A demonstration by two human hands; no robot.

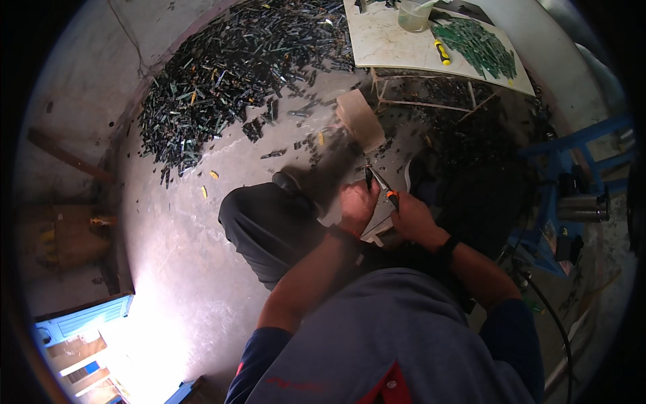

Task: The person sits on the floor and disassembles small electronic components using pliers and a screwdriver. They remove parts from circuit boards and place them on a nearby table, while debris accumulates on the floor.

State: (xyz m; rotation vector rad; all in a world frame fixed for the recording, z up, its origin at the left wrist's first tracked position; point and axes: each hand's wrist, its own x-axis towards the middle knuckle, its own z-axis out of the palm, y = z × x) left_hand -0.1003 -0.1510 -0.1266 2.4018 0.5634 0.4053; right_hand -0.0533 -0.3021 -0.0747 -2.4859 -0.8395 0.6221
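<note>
My left hand [358, 204] is closed around a small dark strip-like piece [368, 176], whose upper end sticks out past the fingers. In my right hand [416, 221] are pliers [383, 184] with orange and black handles. Their metal jaws meet the top of the dark piece; the exact contact is too small to make out. Both hands are close together between my knees. Just beyond them on the floor stands a tan box-like block [361, 120].
A large heap of dark strip pieces [222, 74] covers the floor at the far left. On a low table [377, 40] at the back right are a yellow-black screwdriver [441, 52], a clear tub [414, 19] and green strips [478, 46]. A blue frame [585, 138] stands right, beside a metal cylinder [583, 209].
</note>
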